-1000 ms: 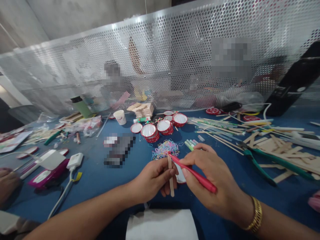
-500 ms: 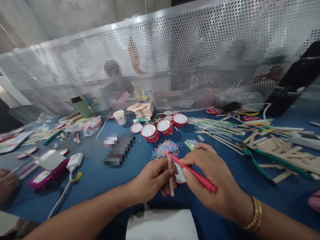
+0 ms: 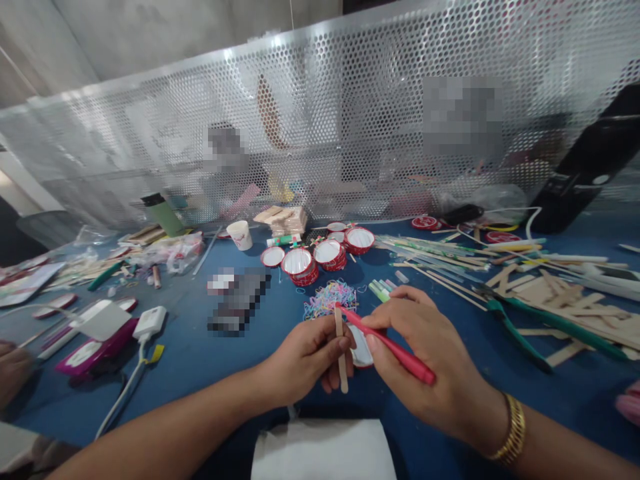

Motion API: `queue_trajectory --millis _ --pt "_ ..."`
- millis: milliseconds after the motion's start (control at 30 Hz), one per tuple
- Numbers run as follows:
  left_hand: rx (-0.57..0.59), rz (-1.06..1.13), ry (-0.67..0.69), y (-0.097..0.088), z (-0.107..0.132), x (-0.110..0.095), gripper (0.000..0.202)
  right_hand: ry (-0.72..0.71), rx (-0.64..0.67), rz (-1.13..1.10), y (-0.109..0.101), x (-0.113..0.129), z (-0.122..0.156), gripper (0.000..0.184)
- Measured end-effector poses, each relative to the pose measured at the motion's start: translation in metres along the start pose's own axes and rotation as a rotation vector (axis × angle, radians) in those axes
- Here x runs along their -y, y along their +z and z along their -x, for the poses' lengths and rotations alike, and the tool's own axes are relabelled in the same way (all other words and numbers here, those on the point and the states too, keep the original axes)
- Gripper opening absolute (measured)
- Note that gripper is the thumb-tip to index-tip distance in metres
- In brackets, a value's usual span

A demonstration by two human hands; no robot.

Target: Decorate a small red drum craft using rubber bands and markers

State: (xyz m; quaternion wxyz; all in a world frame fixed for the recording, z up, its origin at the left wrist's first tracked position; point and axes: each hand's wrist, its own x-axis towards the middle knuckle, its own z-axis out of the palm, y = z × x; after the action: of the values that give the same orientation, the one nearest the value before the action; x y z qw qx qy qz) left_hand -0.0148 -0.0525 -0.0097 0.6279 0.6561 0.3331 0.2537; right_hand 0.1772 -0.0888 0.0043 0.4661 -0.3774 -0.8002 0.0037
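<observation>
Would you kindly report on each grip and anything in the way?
Left grip on stick, roughly upright. Right grip on red pen, tip near stick's top. Bands beyond, not blocking.

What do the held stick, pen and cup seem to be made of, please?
Stick: seemingly bare wood, pale tan and matte. Pen: probably smooth plastic, uniformly red with faint sheen. Cup: likely paper, matte white and printed; plastic is possible.
</observation>
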Motion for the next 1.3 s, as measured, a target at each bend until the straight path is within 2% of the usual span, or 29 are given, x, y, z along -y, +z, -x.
queue_trajectory --millis 400,1300 --pt "-0.004 0.007 0.018 -0.0018 -0.0005 0.0033 0.034 0.037 -0.023 0.022 -0.0011 -0.0027 0.0006 0.015" --pt "-0.008 -0.004 -0.009 -0.0012 -0.0004 0.0026 0.037 -0.019 -0.024 0.004 0.0003 -0.0016 0.0008 0.012"
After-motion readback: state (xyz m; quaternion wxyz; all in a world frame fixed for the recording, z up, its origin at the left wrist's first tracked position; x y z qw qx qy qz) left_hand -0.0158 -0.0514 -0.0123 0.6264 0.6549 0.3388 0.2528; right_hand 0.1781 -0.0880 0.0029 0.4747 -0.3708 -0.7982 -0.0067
